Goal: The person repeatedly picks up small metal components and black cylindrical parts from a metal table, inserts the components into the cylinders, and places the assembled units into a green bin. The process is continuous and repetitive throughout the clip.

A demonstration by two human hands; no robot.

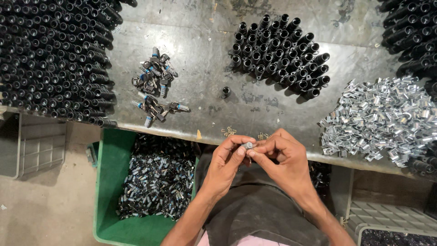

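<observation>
My left hand [226, 160] and my right hand [278, 155] meet just below the front edge of the grey metal table [200, 82]. Together their fingertips pinch a small silvery metal part [248, 145]. A cluster of upright black tubes [280, 54] stands on the table beyond my hands. One lone black tube [225, 92] sits apart, left of that cluster. Several small brass bits [229, 131] lie by the table edge near my fingers.
A heap of shiny metal clips [380, 118] lies at right. A large block of black tubes [50, 59] fills the left; more black tubes [412, 32] at top right. Assembled pieces [154, 86] lie mid-left. A green bin [114, 182] of parts and grey crates [38, 146] sit below.
</observation>
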